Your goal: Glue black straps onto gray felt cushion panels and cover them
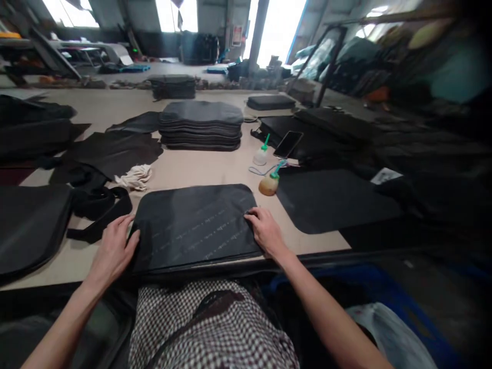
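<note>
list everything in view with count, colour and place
printed panel: one, black, between the hands
tall stack: one, black, behind it
smaller stacks: two, dark, further back
rounded panels: pile, black, far left
cloth: one, white, left
whitish bottle: one, green tip, right of centre
amber bottle: one, green tip, nearer
phone: one, black, right
flat sheet: one, black, right
table: one, beige, underneath
other dark material: uncountable, both sides
left hand: one, bare, panel's left edge
right hand: one, bare, panel's right edge

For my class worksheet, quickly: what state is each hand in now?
Left hand: open, thumb and fingers apart, at the left edge of the black panel.
Right hand: fingers bent at its right edge; whether they grip cannot be told.
</note>
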Demonstrator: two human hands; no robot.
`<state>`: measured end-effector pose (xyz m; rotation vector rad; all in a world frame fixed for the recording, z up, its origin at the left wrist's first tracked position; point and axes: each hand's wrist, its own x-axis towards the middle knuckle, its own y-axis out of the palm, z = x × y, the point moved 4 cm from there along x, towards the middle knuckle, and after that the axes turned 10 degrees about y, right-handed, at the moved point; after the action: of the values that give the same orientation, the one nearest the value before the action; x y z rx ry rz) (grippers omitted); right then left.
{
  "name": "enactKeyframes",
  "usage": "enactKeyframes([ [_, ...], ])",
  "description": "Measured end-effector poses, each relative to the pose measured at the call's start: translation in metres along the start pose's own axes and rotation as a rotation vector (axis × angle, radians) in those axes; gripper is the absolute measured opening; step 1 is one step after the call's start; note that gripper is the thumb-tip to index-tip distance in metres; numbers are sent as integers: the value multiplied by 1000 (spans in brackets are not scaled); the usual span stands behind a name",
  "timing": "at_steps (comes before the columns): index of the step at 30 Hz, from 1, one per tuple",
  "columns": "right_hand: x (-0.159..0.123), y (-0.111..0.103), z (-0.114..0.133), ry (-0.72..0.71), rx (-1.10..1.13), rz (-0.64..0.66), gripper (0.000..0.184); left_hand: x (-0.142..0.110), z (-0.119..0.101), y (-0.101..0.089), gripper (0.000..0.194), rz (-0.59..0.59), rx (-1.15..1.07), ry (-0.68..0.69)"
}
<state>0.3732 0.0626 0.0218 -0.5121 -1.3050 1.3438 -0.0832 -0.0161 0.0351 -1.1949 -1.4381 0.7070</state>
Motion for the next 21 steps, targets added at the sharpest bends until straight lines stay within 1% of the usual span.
enactKeyframes([
  [1, -1, -1, 0, 4, 0, -6, 38, 4, -10, 4, 63, 17, 8, 66],
  [3, -1, -3, -1, 9, 6, -19, 37, 11, -28, 15, 64, 98, 18, 168],
  [5, 4, -6, -2, 12, 15, -37, 34, 20, -42, 26, 64, 186, 49, 227],
  [7, 15, -8, 0, 25, 19, -57, 31, 32, -50, 33, 63, 245, 71, 267],
  [8, 23, -7, 3, 37, 17, -61, 32, 41, -52, 35, 63, 260, 75, 280],
  [10, 42, -2, 11, 65, 6, -43, 45, 61, -55, 38, 64, 273, 80, 292],
  [13, 71, 16, 29, 61, -9, 51, 67, 92, -55, 47, 67, 272, 102, 279],
  [15, 85, 30, 39, 38, -18, 112, 76, 106, -55, 56, 69, 280, 130, 268],
  [18, 95, 47, 40, 46, -35, 152, 81, 112, -53, 71, 70, 303, 176, 272],
  [21, 95, 55, 31, 70, -44, 151, 79, 108, -51, 80, 72, 315, 215, 276],
])
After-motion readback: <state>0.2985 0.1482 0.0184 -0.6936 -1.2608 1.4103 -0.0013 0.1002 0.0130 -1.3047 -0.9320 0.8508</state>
